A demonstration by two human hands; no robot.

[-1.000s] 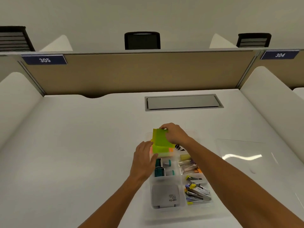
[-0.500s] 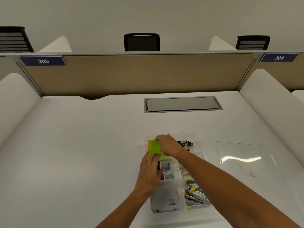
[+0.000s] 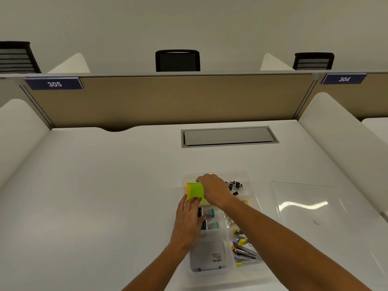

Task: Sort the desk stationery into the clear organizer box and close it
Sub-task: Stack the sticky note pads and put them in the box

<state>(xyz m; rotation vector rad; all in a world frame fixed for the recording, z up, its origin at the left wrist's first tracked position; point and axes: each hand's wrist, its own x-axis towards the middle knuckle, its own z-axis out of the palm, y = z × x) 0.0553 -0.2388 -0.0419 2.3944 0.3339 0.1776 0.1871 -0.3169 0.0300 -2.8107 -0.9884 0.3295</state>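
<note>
The clear organizer box [image 3: 249, 181] lies open on the white desk. A neon yellow-green sticky note pad [image 3: 195, 191] sits in its far left compartment. My right hand [image 3: 214, 190] grips the pad's far right edge. My left hand [image 3: 189, 219] rests flat on the pad's near edge, fingers extended. Black binder clips [image 3: 235, 185] fill the far right compartment. Teal-capped items [image 3: 211, 219] lie in the middle left one, a grey stamp pad case [image 3: 209, 258] in the near left one, and clips with coloured bits [image 3: 243, 248] at the near right. The clear lid [image 3: 310, 208] lies to the right of the box.
A grey cable hatch [image 3: 230, 136] is set into the desk behind the box. A tan partition [image 3: 168, 101] closes the back, and white curved dividers [image 3: 344, 139] flank both sides. Black chairs [image 3: 177, 60] stand beyond the partition.
The sticky note pad has gone from lifted and tilted above the box to lying low in the far left compartment. Both hands followed it down, my left hand moving onto its near edge.
</note>
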